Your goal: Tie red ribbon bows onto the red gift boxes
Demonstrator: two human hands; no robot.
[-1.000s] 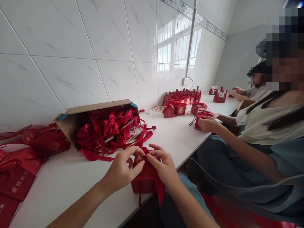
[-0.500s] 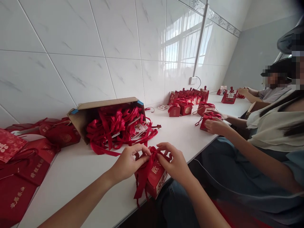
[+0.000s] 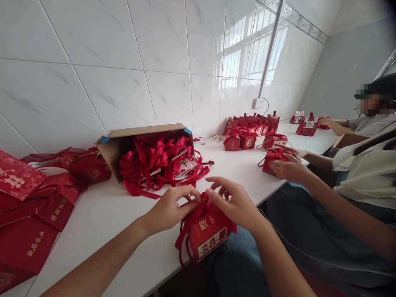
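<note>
A small red gift box [image 3: 208, 233] with gold characters sits at the table's front edge, tilted toward me, a dark red cord hanging at its left side. Red ribbon [image 3: 203, 199] is looped at its top. Thumb and fingers of my left hand [image 3: 175, 207] pinch this ribbon from the left. On the other side, my right hand [image 3: 236, 203] hovers over the box with fingers apart, its thumb tip close by the ribbon loop. Whether that thumb touches the ribbon I cannot tell.
A cardboard box [image 3: 142, 131] on its side spills red ribbons [image 3: 154, 165] behind my hands. Large red gift boxes [image 3: 34, 231] stand at the left. Finished-looking red boxes [image 3: 247, 140] line the wall. A co-worker's hands [image 3: 287, 163] hold another red box at the right.
The gift box has turned, showing more of its patterned end. My right fingers have lifted and spread from the ribbon. My left hand keeps its pinch. The view has shifted slightly.
</note>
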